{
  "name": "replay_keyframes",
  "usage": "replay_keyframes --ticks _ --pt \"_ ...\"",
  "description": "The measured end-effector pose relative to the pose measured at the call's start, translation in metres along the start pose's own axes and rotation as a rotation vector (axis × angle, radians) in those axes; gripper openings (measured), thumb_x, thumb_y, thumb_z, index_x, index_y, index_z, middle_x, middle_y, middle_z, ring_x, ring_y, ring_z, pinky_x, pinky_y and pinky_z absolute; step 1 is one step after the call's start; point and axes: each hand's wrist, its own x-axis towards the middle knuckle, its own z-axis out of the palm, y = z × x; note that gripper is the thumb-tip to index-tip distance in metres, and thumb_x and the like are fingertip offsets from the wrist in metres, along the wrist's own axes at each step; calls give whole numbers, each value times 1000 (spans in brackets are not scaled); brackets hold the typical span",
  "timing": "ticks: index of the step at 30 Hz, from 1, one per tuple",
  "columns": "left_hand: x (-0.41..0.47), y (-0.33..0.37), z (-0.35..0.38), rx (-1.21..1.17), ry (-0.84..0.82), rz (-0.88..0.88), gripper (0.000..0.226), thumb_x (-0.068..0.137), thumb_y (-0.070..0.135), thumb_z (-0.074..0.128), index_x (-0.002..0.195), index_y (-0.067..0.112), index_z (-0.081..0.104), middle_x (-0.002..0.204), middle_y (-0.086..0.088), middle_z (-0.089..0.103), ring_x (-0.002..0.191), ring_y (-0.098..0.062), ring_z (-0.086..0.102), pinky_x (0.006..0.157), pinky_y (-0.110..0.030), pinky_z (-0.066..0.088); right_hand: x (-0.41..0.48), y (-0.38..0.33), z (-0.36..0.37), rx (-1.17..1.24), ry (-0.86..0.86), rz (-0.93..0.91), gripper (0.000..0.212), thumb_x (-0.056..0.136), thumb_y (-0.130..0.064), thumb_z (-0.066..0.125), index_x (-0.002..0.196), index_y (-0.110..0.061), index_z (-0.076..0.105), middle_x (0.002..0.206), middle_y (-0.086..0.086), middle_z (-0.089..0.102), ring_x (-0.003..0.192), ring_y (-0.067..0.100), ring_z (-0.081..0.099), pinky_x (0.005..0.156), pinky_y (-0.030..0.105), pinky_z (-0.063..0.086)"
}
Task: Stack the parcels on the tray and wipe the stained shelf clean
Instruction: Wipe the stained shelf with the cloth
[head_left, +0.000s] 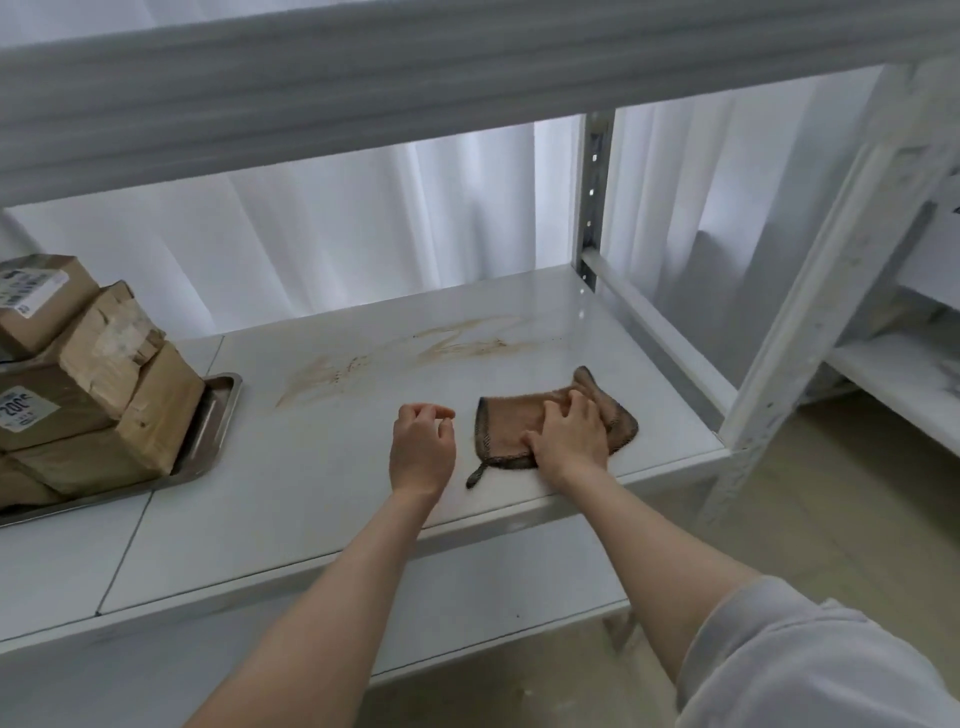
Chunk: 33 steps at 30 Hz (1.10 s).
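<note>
Several parcels (78, 374) are stacked on the tray (224, 400) at the shelf's (311, 519) left edge. Cloth (506, 423) is pressed flat near the front right corner by the right hand (571, 439); left hand (421, 449) is held loosely curled, empty. Stains (441, 345) are smeared further back.

Person, both arms in view | left hand (422, 452): bare, left forearm (332, 597) uncovered to frame edge | right hand (569, 439): bare, right forearm (665, 551) uncovered | right upper arm: loose short sleeve (810, 660), plain pale grey-white fabric, softly creased
</note>
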Motion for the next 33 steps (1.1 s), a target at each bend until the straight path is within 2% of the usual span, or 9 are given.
replay_keyframes --ticks 4,8,14,18,23,25,28,31,33 --pt "-5 15 10 0 -50 46 24 95 13 45 109 12 65 123 -7 51 117 -21 50 90 -22 35 -1 59 -19 -65 -15 296 54 100 -50 30 150 -33 24 161 11 0 146 40 -8 118 49 3" --pt "-8 6 1 22 -52 9 25 94 11 47 112 12 64 126 -8 50 119 -22 50 93 -25 38 -6 48 -21 -81 -98 325 51 103 -38 25 152 -35 14 162 11 -5 145 45 -8 119 49 -2" --pt "-8 -27 -37 52 12 -84 27 93 10 46 113 12 63 126 -7 49 113 -23 53 91 -28 40 -26 -38 14 -83 -198 -29 54 101 -40 27 153 -35 15 162 8 -7 146 40 -11 118 50 -6" --pt "-12 -60 -74 72 63 -156 26 93 10 45 111 12 64 125 -7 50 109 -23 55 85 -26 40 -48 -109 45 -105 -248 -290 55 98 -45 30 151 -39 19 163 6 -2 147 38 -11 119 49 -5" --pt "-22 -106 -117 96 143 -265 25 92 12 47 108 12 66 123 -9 52 106 -24 57 86 -26 40 -80 -188 75 -100 -369 -595 52 97 -49 33 148 -44 23 162 7 2 147 37 -10 119 49 -5" --pt "-25 -121 -130 106 168 -294 25 94 13 46 109 12 65 125 -8 51 106 -23 57 85 -26 40 -96 -213 84 -88 -416 -711 51 99 -46 33 149 -40 26 163 4 2 148 35 -9 119 48 -5" --pt "-26 -135 -139 139 184 -321 25 95 15 44 109 13 65 126 -8 51 106 -23 56 85 -28 41 -105 -229 89 -48 -456 -819 45 102 -36 35 147 -32 37 162 -5 5 149 28 -6 120 44 -4" --pt "-22 -134 -137 158 166 -314 26 95 15 45 111 13 65 126 -8 51 106 -23 57 83 -27 41 -91 -217 85 35 -453 -863 39 100 -24 42 135 -38 53 160 -6 18 149 23 5 121 40 5" --pt "-17 -124 -131 145 149 -293 27 94 14 44 112 13 65 126 -9 52 108 -24 56 86 -29 41 -78 -202 79 69 -416 -808 40 99 -21 44 130 -42 56 159 -4 24 148 22 13 120 37 11"
